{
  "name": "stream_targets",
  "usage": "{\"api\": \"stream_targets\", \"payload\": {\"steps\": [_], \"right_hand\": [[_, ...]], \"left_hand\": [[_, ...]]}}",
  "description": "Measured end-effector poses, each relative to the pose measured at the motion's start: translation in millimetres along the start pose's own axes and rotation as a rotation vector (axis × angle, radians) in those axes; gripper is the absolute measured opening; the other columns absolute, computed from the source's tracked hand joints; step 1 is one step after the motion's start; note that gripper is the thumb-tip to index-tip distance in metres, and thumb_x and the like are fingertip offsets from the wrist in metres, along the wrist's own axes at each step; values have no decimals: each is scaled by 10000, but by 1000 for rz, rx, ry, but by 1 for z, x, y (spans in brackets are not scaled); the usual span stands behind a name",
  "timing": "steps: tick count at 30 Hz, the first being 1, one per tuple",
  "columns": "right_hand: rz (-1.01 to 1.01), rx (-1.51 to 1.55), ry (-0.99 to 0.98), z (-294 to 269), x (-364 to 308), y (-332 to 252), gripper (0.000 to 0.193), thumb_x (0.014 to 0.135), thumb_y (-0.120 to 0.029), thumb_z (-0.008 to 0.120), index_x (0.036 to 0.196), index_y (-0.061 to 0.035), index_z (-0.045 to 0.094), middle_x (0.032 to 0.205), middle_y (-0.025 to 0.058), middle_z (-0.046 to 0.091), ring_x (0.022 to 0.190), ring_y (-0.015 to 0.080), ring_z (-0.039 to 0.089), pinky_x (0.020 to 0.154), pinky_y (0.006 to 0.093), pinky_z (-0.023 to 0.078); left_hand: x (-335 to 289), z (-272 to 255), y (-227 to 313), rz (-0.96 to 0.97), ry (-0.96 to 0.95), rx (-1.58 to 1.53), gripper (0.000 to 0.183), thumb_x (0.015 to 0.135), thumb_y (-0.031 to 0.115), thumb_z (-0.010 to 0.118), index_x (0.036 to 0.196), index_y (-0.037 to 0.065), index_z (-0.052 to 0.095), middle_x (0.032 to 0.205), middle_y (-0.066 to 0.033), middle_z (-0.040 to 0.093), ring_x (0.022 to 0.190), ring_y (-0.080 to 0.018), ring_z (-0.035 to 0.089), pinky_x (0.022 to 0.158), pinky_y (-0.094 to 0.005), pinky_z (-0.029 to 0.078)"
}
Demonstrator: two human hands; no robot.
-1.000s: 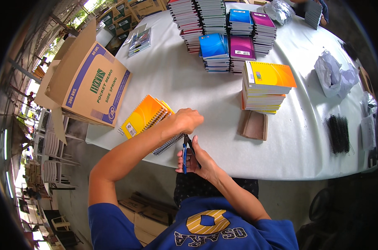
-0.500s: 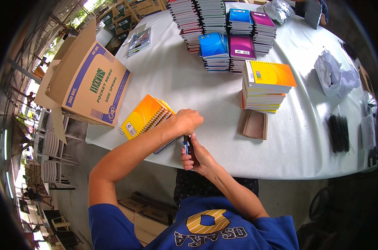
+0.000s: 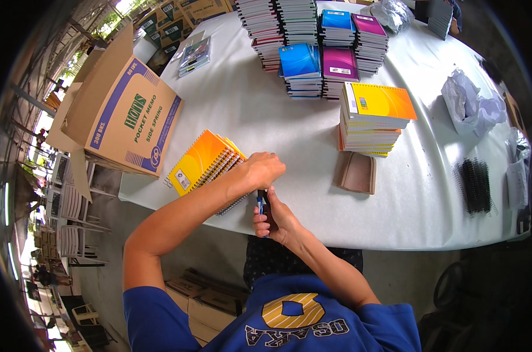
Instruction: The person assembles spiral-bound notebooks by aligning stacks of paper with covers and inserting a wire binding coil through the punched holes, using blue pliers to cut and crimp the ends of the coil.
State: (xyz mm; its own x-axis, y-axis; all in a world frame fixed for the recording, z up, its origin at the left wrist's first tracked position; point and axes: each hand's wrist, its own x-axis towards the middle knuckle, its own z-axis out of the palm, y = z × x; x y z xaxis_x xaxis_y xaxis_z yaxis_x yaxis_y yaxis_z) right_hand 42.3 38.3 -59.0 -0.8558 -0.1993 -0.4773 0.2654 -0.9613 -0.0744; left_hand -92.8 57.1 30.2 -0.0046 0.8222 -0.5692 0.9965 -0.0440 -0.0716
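Head view, looking down on a white-covered bench (image 3: 313,135).

Just below centre frame: left hand (image 3: 264,170) curled closed, knuckles up, gripping the top end of a small dark tool with a blue part (image 3: 261,204). Directly beneath it: right hand (image 3: 276,220) wrapped around the lower part of the same tool, at the near edge of the bench. Exactly what kind of tool: too small to tell.

Left of centre, touching the left wrist: a fanned pile of orange-yellow spiral notebooks (image 3: 202,164), tilted, wire edge toward the hands.

Upper left of the frame: an open cardboard box (image 3: 128,120) lying on its side at the bench corner.

Top centre: tall stacks of notebooks (image 3: 280,23), with blue (image 3: 300,61) and magenta (image 3: 340,61) covers on the nearer, lower stacks.

Right of centre: a stack of notebooks with a yellow-orange cover (image 3: 374,117); just below it a flat brown pad (image 3: 358,173).

Right edge: crumpled plastic wrap (image 3: 468,105) and a bundle of black spiral bindings (image 3: 477,185).
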Motion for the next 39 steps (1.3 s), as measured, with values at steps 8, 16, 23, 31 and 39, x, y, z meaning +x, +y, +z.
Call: {"api": "stream_targets", "payload": {"steps": [8,16,23,31,39], "right_hand": [[0,-84,212,16,-7,-1,804,926,-728,289,886,20,581,703,82,531,612,236,536,628,408,542],[56,-72,143,4,-1,-2,828,949,-704,252,930,51,591,766,133,585,697,291,601,729,478,572],[97,73,90,14,-4,-5,746,958,-698,268,818,-9,515,638,30,420,534,177,405,505,327,405],[34,-174,138,7,-21,3,678,954,-711,282,808,-63,424,603,-14,330,472,116,271,435,280,256],[-6,-270,185,6,-31,0,609,977,-636,349,793,-62,436,605,-11,351,471,134,315,426,296,287]], "left_hand": [[0,6,0,21,36,11,276,692,-10,699,954,-86,660,1094,-271,611,926,-400,673,738,-431,574],[1,6,0,17,1,44,260,685,-21,698,938,-75,671,1099,-271,608,929,-401,673,738,-431,576],[2,11,1,1,71,70,184,683,70,754,855,10,730,968,-178,700,977,-311,671,747,-394,586],[-8,16,31,10,82,127,231,631,8,710,854,-52,708,1073,-237,628,1039,-326,638,704,-381,600],[-4,24,30,20,144,132,265,596,-4,719,854,-63,708,1074,-269,614,941,-334,668,653,-376,602]]}}
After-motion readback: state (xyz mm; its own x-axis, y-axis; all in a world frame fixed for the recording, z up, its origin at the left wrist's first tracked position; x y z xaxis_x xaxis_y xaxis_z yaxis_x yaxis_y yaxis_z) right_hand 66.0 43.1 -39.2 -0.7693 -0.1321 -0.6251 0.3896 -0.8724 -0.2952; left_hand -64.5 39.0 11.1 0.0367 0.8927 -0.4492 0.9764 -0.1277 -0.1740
